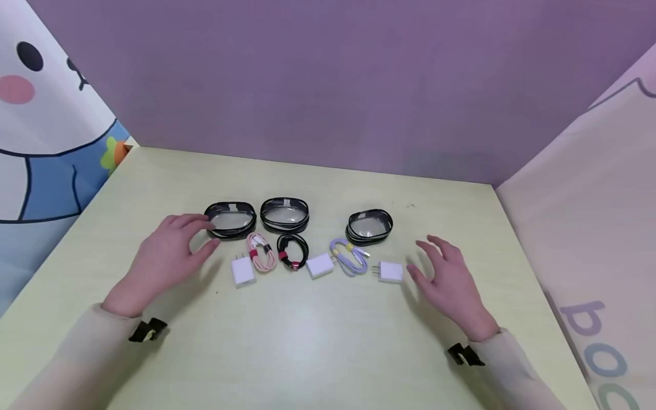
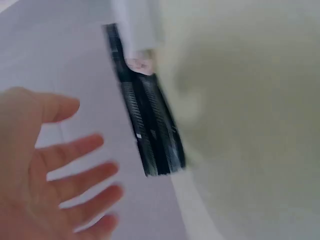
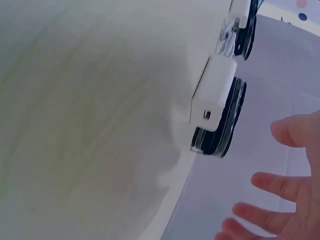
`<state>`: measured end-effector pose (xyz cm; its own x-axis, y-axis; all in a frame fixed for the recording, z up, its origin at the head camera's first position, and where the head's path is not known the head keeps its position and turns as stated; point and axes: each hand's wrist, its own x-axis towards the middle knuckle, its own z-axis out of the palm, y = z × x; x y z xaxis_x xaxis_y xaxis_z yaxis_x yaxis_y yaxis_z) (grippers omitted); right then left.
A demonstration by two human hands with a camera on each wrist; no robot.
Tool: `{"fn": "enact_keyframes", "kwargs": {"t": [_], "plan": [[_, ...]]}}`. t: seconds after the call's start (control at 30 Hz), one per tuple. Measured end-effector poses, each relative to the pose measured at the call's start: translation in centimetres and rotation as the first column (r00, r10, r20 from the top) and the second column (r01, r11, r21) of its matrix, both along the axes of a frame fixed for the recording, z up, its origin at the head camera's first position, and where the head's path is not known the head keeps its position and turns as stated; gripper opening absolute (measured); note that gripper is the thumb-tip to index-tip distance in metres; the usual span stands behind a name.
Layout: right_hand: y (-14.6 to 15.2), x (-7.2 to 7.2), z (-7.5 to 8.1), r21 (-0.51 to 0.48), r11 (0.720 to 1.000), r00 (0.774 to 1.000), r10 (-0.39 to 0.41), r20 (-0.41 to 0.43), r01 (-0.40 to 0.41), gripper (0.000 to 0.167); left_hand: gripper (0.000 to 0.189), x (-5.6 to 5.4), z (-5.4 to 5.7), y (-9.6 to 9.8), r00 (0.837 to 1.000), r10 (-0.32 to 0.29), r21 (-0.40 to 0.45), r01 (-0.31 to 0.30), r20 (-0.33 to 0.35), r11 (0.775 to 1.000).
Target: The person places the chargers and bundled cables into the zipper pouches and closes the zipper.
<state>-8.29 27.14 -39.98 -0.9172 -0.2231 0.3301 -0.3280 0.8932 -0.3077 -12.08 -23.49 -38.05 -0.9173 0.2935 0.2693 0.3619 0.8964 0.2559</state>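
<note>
My left hand (image 1: 166,259) hovers beside the leftmost black coiled cable (image 1: 232,233), fingers spread and holding nothing. In the left wrist view a gap shows between these fingers and the black coil (image 2: 152,127). To the right of the white plug adapters, my right hand (image 1: 451,285) is held above the table with its fingers apart. Nearest to it is a white charger plug (image 1: 391,272), its prongs pointing left. Behind that plug lies another black coiled cable (image 1: 370,239). The right wrist view shows the plug (image 3: 215,90) in front of that coil.
Between the hands lie a second black coil (image 1: 284,226), a pink cable (image 1: 253,259), a small black cable (image 1: 304,253), a purple cable (image 1: 348,266) and two more white plugs, one left (image 1: 243,272) and one central (image 1: 320,266). A purple partition (image 1: 318,85) borders the table's back.
</note>
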Motion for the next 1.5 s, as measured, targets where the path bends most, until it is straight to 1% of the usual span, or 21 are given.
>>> {"fn": "enact_keyframes", "kwargs": {"t": [0.1, 0.2, 0.3, 0.4, 0.47, 0.57, 0.63, 0.67, 0.73, 0.8, 0.87, 1.03, 1.13, 1.23, 1.37, 1.43, 1.5], "plan": [[-0.8, -0.5, 0.1, -0.022, 0.999, 0.999, 0.043, -0.014, -0.043, 0.042, 0.033, -0.9, 0.3, -0.5, 0.997, -0.059, 0.085, 0.055, 0.042, 0.995], [-2.0, -1.1, 0.2, -0.068, 0.992, 0.994, 0.107, -0.023, -0.108, 0.038, 0.029, -2.2, 0.2, -1.3, 0.993, -0.115, 0.118, 0.110, 0.039, 0.987], [-3.4, -1.7, 0.3, -0.122, 0.976, 0.984, 0.176, -0.024, -0.178, 0.034, 0.035, -3.6, 0.0, -2.3, 0.984, -0.166, 0.151, 0.154, 0.070, 0.976], [-4.9, -2.3, 0.5, -0.169, 0.958, 0.973, 0.232, -0.008, -0.230, 0.031, 0.045, -5.0, -0.4, -3.0, 0.969, -0.212, 0.163, 0.191, 0.128, 0.968], [-5.8, -2.6, 0.7, -0.201, 0.946, 0.965, 0.261, 0.014, -0.253, 0.029, 0.053, -5.8, -0.8, -3.4, 0.956, -0.222, 0.159, 0.194, 0.189, 0.968], [-7.4, -3.2, 0.9, -0.267, 0.922, 0.949, 0.308, 0.066, -0.280, 0.028, 0.061, -6.7, -1.5, -3.7, 0.931, -0.220, 0.155, 0.181, 0.291, 0.971], [-8.6, -3.5, 0.8, -0.306, 0.906, 0.937, 0.337, 0.096, -0.294, 0.027, 0.064, -6.9, -2.0, -3.9, 0.916, -0.211, 0.155, 0.167, 0.342, 0.974], [-9.1, -3.7, 0.8, -0.316, 0.899, 0.931, 0.351, 0.104, -0.304, 0.026, 0.064, -6.9, -2.2, -4.0, 0.912, -0.213, 0.163, 0.164, 0.351, 0.973], [-10.2, -4.0, 0.7, -0.327, 0.889, 0.918, 0.377, 0.123, -0.322, 0.025, 0.062, -6.6, -2.4, -4.1, 0.913, -0.224, 0.184, 0.169, 0.340, 0.968], [-11.3, -4.2, 0.7, -0.318, 0.884, 0.908, 0.398, 0.129, -0.342, 0.025, 0.058, -6.3, -2.5, -4.2, 0.922, -0.227, 0.195, 0.172, 0.313, 0.966], [-12.2, -4.4, 0.6, -0.313, 0.879, 0.899, 0.417, 0.134, -0.361, 0.024, 0.053, -6.0, -2.4, -4.2, 0.931, -0.219, 0.202, 0.163, 0.292, 0.966], [-14.4, -5.0, 0.7, -0.349, 0.844, 0.864, 0.479, 0.153, -0.407, 0.025, 0.050, -6.2, -2.0, -3.9, 0.947, -0.202, 0.172, 0.162, 0.248, 0.972], [-15.8, -5.3, 0.7, -0.370, 0.824, 0.840, 0.514, 0.174, -0.428, 0.026, 0.056, -6.5, -1.8, -3.7, 0.948, -0.220, 0.158, 0.187, 0.229, 0.970], [-17.3, -5.5, 0.7, -0.380, 0.815, 0.821, 0.534, 0.201, -0.437, 0.027, 0.059, -6.6, -1.8, -3.5, 0.945, -0.232, 0.155, 0.199, 0.232, 0.968], [-19.4, -5.7, 0.9, -0.402, 0.799, 0.800, 0.558, 0.221, -0.447, 0.027, 0.062, -6.7, -2.1, -3.2, 0.945, -0.215, 0.148, 0.183, 0.245, 0.972], [-20.4, -5.8, 1.0, -0.410, 0.793, 0.791, 0.568, 0.228, -0.451, 0.026, 0.062, -6.7, -2.1, -3.1, 0.948, -0.210, 0.147, 0.178, 0.241, 0.973], [-21.3, -6.0, 1.0, -0.411, 0.785, 0.781, 0.580, 0.229, -0.463, 0.026, 0.061, -6.8, -2.1, -2.9, 0.948, -0.218, 0.150, 0.187, 0.231, 0.971]]}}
